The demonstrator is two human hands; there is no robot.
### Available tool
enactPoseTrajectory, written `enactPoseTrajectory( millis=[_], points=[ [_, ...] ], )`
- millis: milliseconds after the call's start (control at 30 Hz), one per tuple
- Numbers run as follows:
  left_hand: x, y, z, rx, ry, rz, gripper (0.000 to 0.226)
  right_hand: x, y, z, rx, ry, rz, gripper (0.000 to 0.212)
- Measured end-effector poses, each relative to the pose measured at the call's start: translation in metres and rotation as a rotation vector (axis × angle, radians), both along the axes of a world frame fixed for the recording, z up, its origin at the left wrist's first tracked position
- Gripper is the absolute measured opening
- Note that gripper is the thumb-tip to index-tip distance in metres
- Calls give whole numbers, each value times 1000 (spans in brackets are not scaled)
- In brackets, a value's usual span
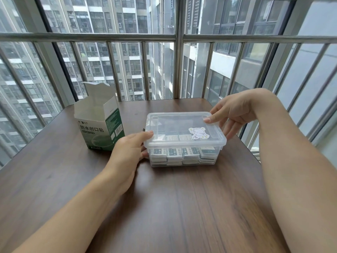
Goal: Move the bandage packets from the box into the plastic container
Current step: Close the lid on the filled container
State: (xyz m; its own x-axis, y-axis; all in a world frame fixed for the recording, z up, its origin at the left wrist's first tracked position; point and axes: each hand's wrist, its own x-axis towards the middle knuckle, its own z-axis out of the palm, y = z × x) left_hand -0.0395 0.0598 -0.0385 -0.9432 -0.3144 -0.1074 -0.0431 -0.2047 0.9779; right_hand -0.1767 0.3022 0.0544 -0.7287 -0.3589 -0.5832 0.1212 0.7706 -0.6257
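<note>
The small white-and-green bandage packets (184,153) lie stacked inside the clear plastic container (184,157), its transparent lid (182,128) apparently being pressed closed. The left hand (130,152) grips the near corner, the right hand (231,114) pinches the far one. The green-and-white cardboard box (99,123) stands open beside, probably empty.

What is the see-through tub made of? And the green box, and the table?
The tub and its lid look like clear, glossy plastic: you can see the packets through them. The box looks like thin cardboard, printed green and white, with folded flaps standing open. The table shows dark wood grain with a smooth sheen; it could be real wood or a printed laminate.
</note>
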Motion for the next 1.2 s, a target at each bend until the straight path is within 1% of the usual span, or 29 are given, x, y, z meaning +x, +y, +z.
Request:
enactPoseTrajectory(
  millis=[67, 100, 133, 233, 300, 333, 433, 533, 667, 733, 767, 800, 833, 867, 900, 933, 967, 1000, 1033, 1067, 1100, 1133, 1200],
  points=[
    [1, 1, 2, 20, 2, 14, 16, 1, -2, 3, 20, 14, -2, 46],
    [2, 2, 3, -4, 16, 37, 15, 2, -4, 5, 38, 29, -3, 45],
    [2, 2, 1, -86, 41, 66, 15, 2, -5, 6, 62, 56, -4, 44],
    [5, 5, -2, -433, 132, 181, 17, 7, -14, 12, 120, 177, -11, 39],
    [8, 8, 0, -630, 184, 232, 19, 10, -21, 15, 169, 235, -14, 36],
    [9, 8, 1, -704, 202, 246, 22, 11, -27, 16, 209, 259, 1, 35],
    [5, 5, 3, -936, 206, 236, 43, 16, -41, 20, 369, 316, 69, 37],
    [2, -2, 3, -1097, 234, 200, 41, 18, -49, 22, 483, 383, 118, 35],
    [3, -6, 3, -1145, 236, 190, 42, 17, -51, 21, 507, 369, 88, 38],
    [4, -4, 6, -1207, 168, 171, 53, 18, -50, 22, 515, 341, 14, 44],
    [5, -4, 9, -1235, 136, 180, 61, 19, -48, 26, 520, 374, -18, 46],
    [7, -6, 14, -1225, 133, 226, 66, 21, -46, 32, 520, 464, -41, 47],
    [9, -11, 20, -1191, 170, 309, 67, 24, -44, 39, 487, 591, -60, 45],
    [12, -18, 27, -1169, 227, 415, 68, 27, -44, 47, 406, 727, -70, 40],
    [12, -27, 33, -1167, 264, 516, 71, 33, -46, 53, 275, 832, -56, 35],
    [12, -38, 39, -1162, 242, 576, 78, 40, -55, 57, 108, 880, -7, 29],
    [8, -49, 40, -1137, 173, 580, 89, 50, -66, 58, -52, 872, 62, 24],
    [4, -57, 39, -1095, 73, 546, 103, 59, -79, 54, -168, 847, 146, 22],
    [0, -67, 37, -1047, -13, 498, 118, 66, -98, 49, -231, 842, 227, 21],
    [-6, -68, 31, -989, -41, 430, 129, 71, -109, 40, -244, 865, 281, 22],
    [-8, -74, 27, -938, -16, 392, 134, 77, -125, 32, -245, 906, 329, 23],
    [-13, -75, 21, -896, 41, 383, 133, 81, -136, 22, -235, 961, 354, 24],
    [-17, -83, 19, -847, 134, 432, 117, 87, -155, 8, -239, 1035, 357, 24]
  ],
)
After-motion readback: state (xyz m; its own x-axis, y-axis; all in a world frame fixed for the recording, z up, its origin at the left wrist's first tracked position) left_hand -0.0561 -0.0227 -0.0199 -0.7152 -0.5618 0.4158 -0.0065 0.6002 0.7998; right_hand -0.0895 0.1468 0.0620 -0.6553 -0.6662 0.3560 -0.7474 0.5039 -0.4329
